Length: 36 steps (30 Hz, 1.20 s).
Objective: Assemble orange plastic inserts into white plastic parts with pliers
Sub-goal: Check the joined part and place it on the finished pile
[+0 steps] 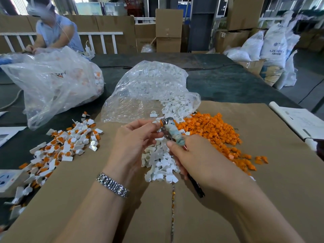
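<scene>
Head view puts both of my hands over the brown cardboard sheet (228, 199) that covers the dark table. My right hand (196, 160) is wrapped around the handles of the metal pliers with pale tape wound round the shank (171, 131), whose black handle end pokes out below my palm. The pliers' nose points up and left, and it sits right at a small white plastic part with an orange plastic insert (160, 122) that my left hand (133, 142) pinches between thumb and fingertips. I cannot tell whether the nose is already squeezing the piece or only touching it; blur and the tape hide the tips.

I judge this to be the pressing step: insert set in the part, pliers brought on to seat it. The next move calls for a steady squeeze with the left fingers kept off the nose, then a drop onto the heap of finished white-and-orange pieces (64, 146) at my left.

Supplies lie close: loose white plastic parts (161, 163) beneath my hands, spilling from a clear plastic bag (149, 88), and a pile of loose orange inserts (215, 132) to the right. Another person (54, 32) works at a second clear bag (52, 81) across the table.
</scene>
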Available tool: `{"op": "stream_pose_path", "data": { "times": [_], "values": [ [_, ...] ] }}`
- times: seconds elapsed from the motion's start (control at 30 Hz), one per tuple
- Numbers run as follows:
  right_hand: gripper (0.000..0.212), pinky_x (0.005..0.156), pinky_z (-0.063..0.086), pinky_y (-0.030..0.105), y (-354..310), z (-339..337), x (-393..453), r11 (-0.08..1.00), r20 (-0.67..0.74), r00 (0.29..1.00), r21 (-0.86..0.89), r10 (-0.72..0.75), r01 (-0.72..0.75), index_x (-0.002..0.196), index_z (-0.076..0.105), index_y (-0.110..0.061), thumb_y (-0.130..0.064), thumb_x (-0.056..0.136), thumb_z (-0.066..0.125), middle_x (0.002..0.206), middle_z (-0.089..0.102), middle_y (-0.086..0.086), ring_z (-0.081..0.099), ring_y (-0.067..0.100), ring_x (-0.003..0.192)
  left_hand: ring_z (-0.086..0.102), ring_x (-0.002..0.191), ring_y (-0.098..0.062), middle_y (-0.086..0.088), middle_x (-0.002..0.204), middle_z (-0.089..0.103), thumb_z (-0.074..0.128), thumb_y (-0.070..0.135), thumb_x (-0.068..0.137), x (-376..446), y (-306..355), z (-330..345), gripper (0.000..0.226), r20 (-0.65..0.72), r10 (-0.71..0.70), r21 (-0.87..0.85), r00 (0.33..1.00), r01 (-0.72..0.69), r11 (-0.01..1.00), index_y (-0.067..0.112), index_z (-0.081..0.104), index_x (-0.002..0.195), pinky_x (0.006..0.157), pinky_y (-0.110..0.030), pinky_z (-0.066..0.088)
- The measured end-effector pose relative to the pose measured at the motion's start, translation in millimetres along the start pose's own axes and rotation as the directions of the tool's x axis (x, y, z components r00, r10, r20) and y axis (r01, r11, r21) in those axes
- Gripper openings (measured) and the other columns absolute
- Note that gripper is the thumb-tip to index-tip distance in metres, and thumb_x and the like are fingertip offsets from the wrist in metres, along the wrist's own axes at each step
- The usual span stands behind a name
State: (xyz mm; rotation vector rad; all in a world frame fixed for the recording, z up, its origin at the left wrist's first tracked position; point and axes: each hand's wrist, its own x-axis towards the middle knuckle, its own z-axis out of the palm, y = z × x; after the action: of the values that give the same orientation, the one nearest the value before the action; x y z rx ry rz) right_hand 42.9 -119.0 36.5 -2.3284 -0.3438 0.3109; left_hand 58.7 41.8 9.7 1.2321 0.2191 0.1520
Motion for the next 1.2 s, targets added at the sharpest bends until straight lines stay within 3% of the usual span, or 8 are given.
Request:
{"op": "stream_pose_path", "data": {
  "times": [0.23,0.4,0.57,0.63,0.73,0.83,0.97,1.2],
  "values": [
    [0.049,0.069,0.056,0.050,3.4,5.3,6.3,1.000,-0.036,0.999,-0.011,-0.010,0.010,0.077,0.052,-0.006,-0.046,0.104,0.046,0.064,0.058,0.011,0.054,0.026,0.054,0.074,0.070,-0.018,-0.014,0.080,0.077,0.077,0.003,0.084,2.7,0.5,-0.6,0.011,-0.008,-0.010,-0.055,1.000,0.009,0.998,0.008,0.080,0.074,0.060,-0.018,0.056],
    [0.056,0.079,0.060,0.040,14.1,-18.8,4.6,0.951,0.182,0.982,0.294,0.038,-0.092,0.112,0.065,-0.012,-0.062,0.096,0.045,0.085,0.076,0.007,0.076,0.026,0.079,0.074,0.072,-0.020,-0.012,0.078,0.076,0.079,0.010,0.085,2.9,3.2,-3.1,0.012,-0.028,0.021,-0.052,0.999,-0.022,0.998,0.010,0.082,0.074,0.062,-0.021,0.058],
    [0.055,0.068,0.049,0.031,30.3,-44.7,9.0,0.989,-0.131,0.987,0.128,0.089,-0.072,0.102,0.064,-0.029,-0.075,0.089,0.039,0.086,0.071,0.000,0.068,0.014,0.077,0.076,0.076,-0.023,-0.009,0.078,0.077,0.076,0.017,0.092,4.6,4.6,-10.9,0.014,-0.088,0.102,0.190,0.991,-0.084,0.978,0.017,0.083,0.080,0.067,-0.029,0.062],
    [0.046,0.067,0.044,0.031,42.1,-47.5,17.6,0.994,-0.281,0.954,-0.019,0.102,-0.112,0.099,0.056,-0.026,-0.069,0.095,0.038,0.090,0.064,-0.002,0.060,0.011,0.080,0.075,0.074,-0.020,-0.002,0.074,0.077,0.075,0.023,0.093,6.9,4.8,-16.3,0.011,-0.169,0.168,0.382,0.971,-0.093,0.919,0.020,0.082,0.085,0.066,-0.031,0.060],
    [0.050,0.094,0.048,0.047,59.4,-43.9,29.0,0.930,-0.353,0.918,-0.239,0.184,-0.278,0.125,0.053,-0.022,-0.063,0.097,0.044,0.118,0.057,0.005,0.059,0.025,0.107,0.066,0.062,-0.014,0.007,0.074,0.073,0.069,0.022,0.096,15.8,9.4,-32.9,0.011,-0.287,0.421,0.744,0.860,-0.076,0.663,0.022,0.080,0.097,0.052,-0.026,0.049],
    [0.056,0.103,0.037,0.052,70.1,-35.8,36.5,0.822,-0.401,0.891,-0.419,0.213,-0.385,0.130,0.052,-0.016,-0.060,0.095,0.051,0.129,0.052,0.013,0.051,0.035,0.122,0.059,0.078,-0.021,-0.005,0.111,0.066,0.061,0.017,0.097,24.0,12.6,-49.0,0.019,-0.303,0.552,0.909,0.777,0.062,0.411,0.021,0.076,0.108,0.063,-0.031,0.044],
    [0.060,0.097,0.039,0.048,73.3,-26.1,42.5,0.764,-0.428,0.888,-0.512,0.170,-0.393,0.126,0.054,-0.016,-0.064,0.091,0.057,0.123,0.057,0.011,0.053,0.034,0.117,0.060,0.094,-0.015,-0.001,0.115,0.062,0.063,0.015,0.095,28.2,5.6,-48.7,0.020,-0.117,0.476,0.959,0.872,-0.026,0.283,0.022,0.074,0.111,0.070,-0.031,0.046],
    [0.062,0.104,0.037,0.053,74.5,-20.9,44.7,0.792,-0.419,0.893,-0.485,0.163,-0.372,0.133,0.050,-0.017,-0.063,0.092,0.056,0.137,0.047,0.013,0.042,0.034,0.130,0.063,0.064,0.000,0.009,0.075,0.070,0.068,0.018,0.095,30.1,-10.0,-40.8,0.011,0.042,0.132,0.964,0.990,-0.075,0.257,0.023,0.078,0.099,0.051,-0.015,0.043]
  ]
}}
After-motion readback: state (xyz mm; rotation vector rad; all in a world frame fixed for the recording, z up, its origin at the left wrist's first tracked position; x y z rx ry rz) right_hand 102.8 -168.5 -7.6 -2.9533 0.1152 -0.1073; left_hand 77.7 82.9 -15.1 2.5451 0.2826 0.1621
